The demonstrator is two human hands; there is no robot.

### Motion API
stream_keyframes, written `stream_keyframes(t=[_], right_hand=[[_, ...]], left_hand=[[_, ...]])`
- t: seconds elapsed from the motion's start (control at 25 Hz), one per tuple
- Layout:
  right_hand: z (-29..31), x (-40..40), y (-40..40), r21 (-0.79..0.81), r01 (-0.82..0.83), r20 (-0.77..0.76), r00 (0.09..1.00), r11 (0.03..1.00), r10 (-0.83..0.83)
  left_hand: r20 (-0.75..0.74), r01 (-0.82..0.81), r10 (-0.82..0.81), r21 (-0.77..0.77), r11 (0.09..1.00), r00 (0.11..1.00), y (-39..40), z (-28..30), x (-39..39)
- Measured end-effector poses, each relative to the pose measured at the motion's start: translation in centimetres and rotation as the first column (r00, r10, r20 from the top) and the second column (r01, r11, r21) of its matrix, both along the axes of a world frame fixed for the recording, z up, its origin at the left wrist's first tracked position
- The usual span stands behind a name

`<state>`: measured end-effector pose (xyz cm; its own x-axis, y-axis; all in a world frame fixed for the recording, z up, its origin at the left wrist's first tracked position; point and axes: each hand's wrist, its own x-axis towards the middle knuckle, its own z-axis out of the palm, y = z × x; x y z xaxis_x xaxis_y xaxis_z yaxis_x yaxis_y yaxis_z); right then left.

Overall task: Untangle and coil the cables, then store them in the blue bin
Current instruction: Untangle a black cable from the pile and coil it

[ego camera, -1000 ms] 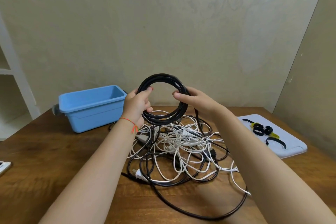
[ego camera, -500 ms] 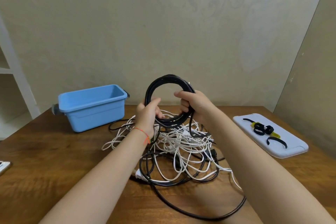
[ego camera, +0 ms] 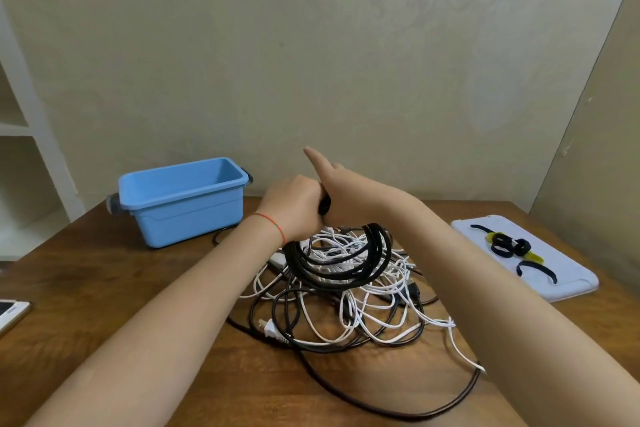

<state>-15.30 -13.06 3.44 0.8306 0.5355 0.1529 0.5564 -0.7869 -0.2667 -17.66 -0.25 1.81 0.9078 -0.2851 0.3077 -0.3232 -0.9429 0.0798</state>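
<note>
A coil of black cable (ego camera: 341,263) hangs tilted over the cable pile, its top gripped between both hands. My left hand (ego camera: 294,206) is curled round the top of the coil. My right hand (ego camera: 341,191) presses against it from the right and holds the same bunch, with its index finger pointing up. Below them a tangle of white and black cables (ego camera: 349,308) lies on the wooden table (ego camera: 104,288), and one black strand loops toward the front edge. The blue bin (ego camera: 180,199) stands open at the back left.
A white tray (ego camera: 540,270) at the right holds several black and yellow cable ties (ego camera: 509,246). A phone (ego camera: 10,314) lies at the left table edge. A white shelf unit (ego camera: 24,149) stands beyond the table's left side. A wall rises close behind.
The black coil has tipped from upright and face-on to hanging low over the pile. Both hands have come together at its top, and my right index finger now sticks up.
</note>
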Motion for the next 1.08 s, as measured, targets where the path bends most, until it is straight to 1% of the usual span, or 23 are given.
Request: stream_keyframes(t=[0.04, 0.12, 0.2, 0.24, 0.32, 0.36, 0.4, 0.44, 0.48, 0.52, 0.56, 0.6, 0.64, 0.68, 0.72, 0.76, 0.8, 0.84, 0.88, 0.92, 0.96, 1.0, 1.08], right_hand=[[0.1, 0.1, -0.3, 0.061, 0.008, -0.036, 0.999, 0.998, -0.006], [0.2, 0.2, -1.8, 0.227, 0.053, -0.197, 0.98, 0.973, -0.007], [-0.3, 0.6, -3.6, 0.329, 0.115, -0.331, 0.943, 0.937, 0.0], [-0.7, 0.8, -4.4, 0.376, 0.143, -0.4, 0.916, 0.915, 0.022], [-1.8, 1.4, -5.5, 0.471, 0.169, -0.524, 0.843, 0.866, 0.121], [-2.3, 1.6, -5.7, 0.503, 0.165, -0.553, 0.816, 0.849, 0.169], [-2.9, 1.9, -5.8, 0.54, 0.171, -0.564, 0.801, 0.824, 0.203], [-3.4, 2.0, -5.5, 0.601, 0.201, -0.563, 0.793, 0.773, 0.232], [-3.9, 2.1, -5.0, 0.69, 0.257, -0.553, 0.791, 0.677, 0.263], [-4.3, 1.9, -4.1, 0.781, 0.331, -0.534, 0.793, 0.529, 0.292], [-4.7, 1.8, -3.1, 0.847, 0.402, -0.509, 0.802, 0.347, 0.312], [-5.0, 1.8, -2.1, 0.876, 0.45, -0.482, 0.819, 0.174, 0.31], [-5.2, 1.9, -1.2, 0.88, 0.474, -0.467, 0.839, 0.047, 0.281], [-5.5, 2.0, -0.5, 0.873, 0.487, -0.467, 0.851, -0.029, 0.239], [-5.7, 2.1, 0.2, 0.862, 0.501, -0.48, 0.855, -0.074, 0.196], [-5.9, 1.9, 0.8, 0.848, 0.518, -0.498, 0.851, -0.108, 0.168], [-6.1, 1.8, 1.2, 0.833, 0.536, -0.516, 0.842, -0.139, 0.158], [-6.5, 1.7, 1.4, 0.819, 0.549, -0.526, 0.835, -0.166, 0.161], [-6.7, 1.6, 1.4, 0.815, 0.551, -0.528, 0.834, -0.179, 0.16], [-6.6, 1.6, 1.2, 0.823, 0.54, -0.519, 0.841, -0.178, 0.151], [-6.2, 1.8, 0.7, 0.842, 0.514, -0.497, 0.857, -0.161, 0.136], [-5.6, 1.9, -0.1, 0.869, 0.482, -0.471, 0.875, -0.114, 0.114], [-4.0, 1.9, -1.9, 0.904, 0.422, -0.427, 0.901, 0.073, 0.074]], left_hand=[[0.01, -0.022, 0.022, -0.04, 0.999, 1.0, 0.4, -0.1, 0.1], [0.025, -0.053, 0.059, -0.197, 0.979, 0.998, 1.8, -0.4, 0.8], [0.044, -0.078, 0.103, -0.388, 0.918, 0.994, 2.9, -0.8, 1.4], [0.027, -0.092, 0.121, -0.5, 0.861, 0.992, 3.2, -1.1, 1.6], [-0.048, -0.147, 0.16, -0.703, 0.696, 0.986, 3.2, -2.0, 1.8], [-0.092, -0.187, 0.188, -0.788, 0.587, 0.978, 3.1, -2.7, 2.1], [-0.14, -0.226, 0.217, -0.867, 0.444, 0.966, 2.8, -3.4, 2.5], [-0.196, -0.255, 0.23, -0.93, 0.264, 0.953, 2.4, -4.1, 3.0], [-0.253, -0.27, 0.213, -0.961, 0.054, 0.944, 1.9, -4.7, 3.3], [-0.299, -0.274, 0.164, -0.949, -0.157, 0.94, 1.0, -5.3, 3.5], [-0.322, -0.271, 0.102, -0.901, -0.34, 0.941, -0.1, -5.7, 3.5], [-0.327, -0.265, 0.049, -0.837, -0.478, 0.944, -1.3, -5.9, 3.3], [-0.32, -0.255, 0.009, -0.771, -0.583, 0.947, -2.3, -5.9, 3.2], [-0.305, -0.245, -0.027, -0.707, -0.663, 0.952, -3.3, -5.7, 3.0], [-0.281, -0.236, -0.062, -0.648, -0.724, 0.958, -4.0, -5.5, 3.1], [-0.255, -0.237, -0.098, -0.599, -0.764, 0.962, -4.6, -5.2, 3.1], [-0.231, -0.247, -0.135, -0.574, -0.781, 0.964, -5.0, -4.9, 3.0], [-0.218, -0.265, -0.167, -0.577, -0.772, 0.962, -5.3, -4.7, 2.9], [-0.211, -0.287, -0.197, -0.613, -0.736, 0.957, -5.3, -4.6, 2.8], [-0.212, -0.311, -0.229, -0.671, -0.673, 0.95, -5.2, -4.5, 2.7], [-0.208, -0.333, -0.27, -0.724, -0.603, 0.94, -4.7, -4.6, 2.7], [-0.2, -0.357, -0.326, -0.756, -0.549, 0.924, -4.0, -4.8, 2.7], [-0.15, -0.388, -0.447, -0.768, -0.51, 0.882, -1.8, -5.0, 2.9]])
